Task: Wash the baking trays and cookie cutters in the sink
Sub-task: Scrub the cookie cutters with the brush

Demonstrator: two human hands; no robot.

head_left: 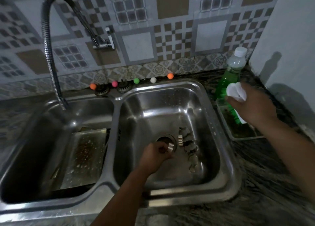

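Observation:
In the right basin (170, 99), my left hand (153, 155) grips a small round metal cookie cutter (170, 147) just over the drain (164, 138). Several more metal cookie cutters (190, 146) lie on the basin floor to its right. A greasy baking tray (85, 155) leans in the left basin (34, 140), with another tray partly hidden under it. Over the right counter, my right hand (254, 106) holds a dish brush (236, 91) with a white handle and green bristles.
A flexible metal tap hose (49, 55) arcs down over the left basin. A bottle of green dish liquid (232, 68) stands at the back right beside a shallow clear tray (242, 135). Small coloured balls (136, 80) line the sink's back edge. A white wall (289, 38) rises on the right.

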